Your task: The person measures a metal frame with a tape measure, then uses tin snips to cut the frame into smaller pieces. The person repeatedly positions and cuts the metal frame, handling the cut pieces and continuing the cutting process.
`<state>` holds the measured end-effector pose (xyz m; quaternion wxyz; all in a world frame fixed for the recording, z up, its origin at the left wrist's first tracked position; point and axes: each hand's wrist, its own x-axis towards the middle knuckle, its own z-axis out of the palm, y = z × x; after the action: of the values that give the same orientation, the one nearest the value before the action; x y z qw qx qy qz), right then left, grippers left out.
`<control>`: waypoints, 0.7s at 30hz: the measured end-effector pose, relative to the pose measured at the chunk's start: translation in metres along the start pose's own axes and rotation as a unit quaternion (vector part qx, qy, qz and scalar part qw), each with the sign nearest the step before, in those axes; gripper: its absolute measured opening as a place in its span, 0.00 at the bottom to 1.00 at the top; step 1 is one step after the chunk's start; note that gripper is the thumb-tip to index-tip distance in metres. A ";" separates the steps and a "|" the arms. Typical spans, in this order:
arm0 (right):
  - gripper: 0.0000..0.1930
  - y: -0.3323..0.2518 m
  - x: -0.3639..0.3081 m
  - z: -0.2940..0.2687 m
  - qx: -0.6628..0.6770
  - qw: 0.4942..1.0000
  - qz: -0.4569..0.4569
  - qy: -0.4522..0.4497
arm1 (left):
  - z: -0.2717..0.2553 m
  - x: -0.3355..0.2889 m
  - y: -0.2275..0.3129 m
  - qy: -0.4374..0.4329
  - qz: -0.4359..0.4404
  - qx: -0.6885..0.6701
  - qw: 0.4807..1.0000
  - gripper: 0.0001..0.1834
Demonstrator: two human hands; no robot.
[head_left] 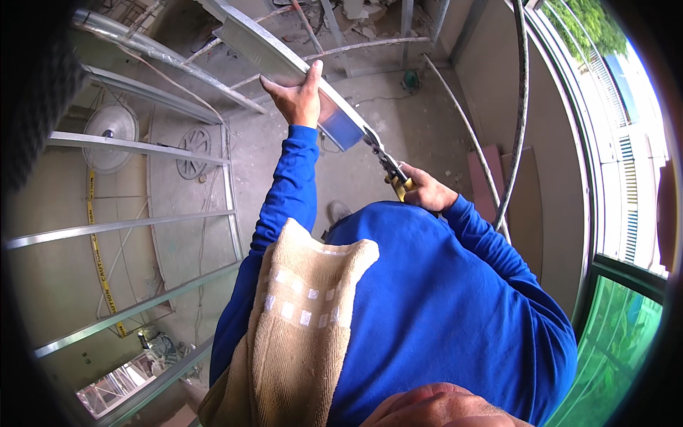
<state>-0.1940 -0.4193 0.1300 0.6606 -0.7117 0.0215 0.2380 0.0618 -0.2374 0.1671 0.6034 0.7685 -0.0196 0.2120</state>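
Observation:
My left hand [297, 98] grips a long, shiny metal channel [343, 127] by its side, fingers wrapped beneath and thumb up along the edge. The channel slants from the far left down toward my body. Wrapped in my right hand [430, 192] are the yellow handles of a pair of tin snips [384, 158]. The snips' dark jaws meet the channel's near end at its right edge. Whether the blades have cut into the metal cannot be made out. A beige towel [302, 341] hangs over my left shoulder.
Metal framing bars [128, 226] cross the left side, near a round fan [110, 135] and yellow-and-black tape [99, 249]. Rubble [363, 11] lies at the far end. Thick hanging cable [519, 121] runs down the right, before leaning boards [485, 171] and a window [626, 178].

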 end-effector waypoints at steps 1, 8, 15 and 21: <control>0.35 -0.001 0.000 0.001 -0.011 1.000 0.021 0.001 | 0.001 0.000 -0.002 -0.001 -0.001 0.012 1.000 0.71; 0.41 -0.008 -0.003 0.007 -0.002 1.000 -0.020 0.023 | -0.002 -0.003 -0.016 -0.008 -0.038 0.041 0.998 0.74; 0.46 -0.002 0.003 -0.001 0.036 0.998 0.021 -0.039 | -0.005 -0.003 -0.010 -0.001 0.009 0.042 0.999 0.76; 0.45 -0.003 0.004 0.002 0.014 0.999 -0.033 0.005 | -0.005 -0.002 -0.020 0.015 -0.031 0.003 0.999 0.70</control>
<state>-0.1902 -0.4161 0.1313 0.6778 -0.7039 0.0043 0.2124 0.0642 -0.2281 0.1488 0.6076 0.7673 0.0133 0.2047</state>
